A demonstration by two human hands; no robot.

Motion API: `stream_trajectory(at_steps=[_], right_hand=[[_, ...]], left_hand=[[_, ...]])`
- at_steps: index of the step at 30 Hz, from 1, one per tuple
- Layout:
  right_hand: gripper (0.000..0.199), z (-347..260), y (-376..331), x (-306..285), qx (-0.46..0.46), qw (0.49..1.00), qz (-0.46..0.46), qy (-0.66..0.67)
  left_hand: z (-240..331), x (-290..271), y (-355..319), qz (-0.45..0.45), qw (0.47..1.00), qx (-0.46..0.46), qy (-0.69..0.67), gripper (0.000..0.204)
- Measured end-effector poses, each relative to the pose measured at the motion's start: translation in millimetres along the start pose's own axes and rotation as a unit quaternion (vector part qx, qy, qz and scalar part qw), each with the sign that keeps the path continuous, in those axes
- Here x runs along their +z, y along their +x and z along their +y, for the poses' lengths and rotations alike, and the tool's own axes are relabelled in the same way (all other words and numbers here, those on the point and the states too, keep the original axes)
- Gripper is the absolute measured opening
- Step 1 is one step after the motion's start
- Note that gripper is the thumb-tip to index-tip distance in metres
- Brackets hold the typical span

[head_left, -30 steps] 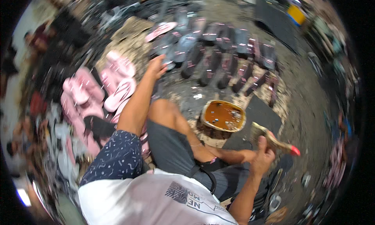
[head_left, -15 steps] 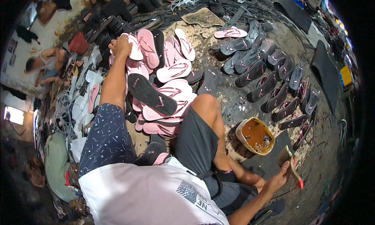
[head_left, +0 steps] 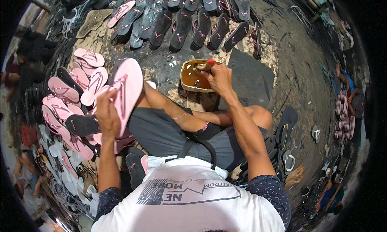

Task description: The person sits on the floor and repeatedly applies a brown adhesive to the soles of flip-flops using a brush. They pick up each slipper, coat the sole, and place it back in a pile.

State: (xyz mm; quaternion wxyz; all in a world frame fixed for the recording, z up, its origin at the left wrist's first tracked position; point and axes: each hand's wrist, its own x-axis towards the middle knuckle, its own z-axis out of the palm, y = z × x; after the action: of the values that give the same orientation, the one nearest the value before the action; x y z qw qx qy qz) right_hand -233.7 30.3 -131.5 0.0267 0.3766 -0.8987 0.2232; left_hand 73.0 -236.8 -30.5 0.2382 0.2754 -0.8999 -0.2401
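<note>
In the head view, note the left hand (head_left: 108, 113) closed on a pale-pink foam flip-flop with glossy dark-pink straps (head_left: 135, 81), held up beside the heaped pink-soled flip-flops (head_left: 58, 109). Note the right hand (head_left: 220, 79) gripping a red-tipped brush (head_left: 211, 61) at a squarish, pale-rimmed tub (head_left: 196, 89) of amber liquid (head_left: 189, 78); cannot tell the depth of the bristles. Guard against drips on pale foam, likely from overloading the brush, and against spillage, likely from pushing on the rim.

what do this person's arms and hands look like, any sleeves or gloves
The short sleeves are dark navy with small white squiggles, on a white-fronted shirt. The forearms are bare. The left hand and right hand show no gloves or watch.
</note>
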Motion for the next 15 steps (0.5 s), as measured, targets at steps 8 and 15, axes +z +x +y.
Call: stream_trajectory(at_steps=[8, 15], right_hand=[[0.023, 66.5, -66.9, -91.9, 0.111, 0.988, 0.03, 0.101], [0.034, -32.6, -10.1, -145.3, 0.258, 0.814, 0.213, 0.474]], left_hand=[[8.8, 10.4, -15.0, -0.048, 0.996, 0.065, 0.022, 0.056], [65.3, 65.7, 17.1, -0.169, 0.69, -0.235, -0.663, 0.048]])
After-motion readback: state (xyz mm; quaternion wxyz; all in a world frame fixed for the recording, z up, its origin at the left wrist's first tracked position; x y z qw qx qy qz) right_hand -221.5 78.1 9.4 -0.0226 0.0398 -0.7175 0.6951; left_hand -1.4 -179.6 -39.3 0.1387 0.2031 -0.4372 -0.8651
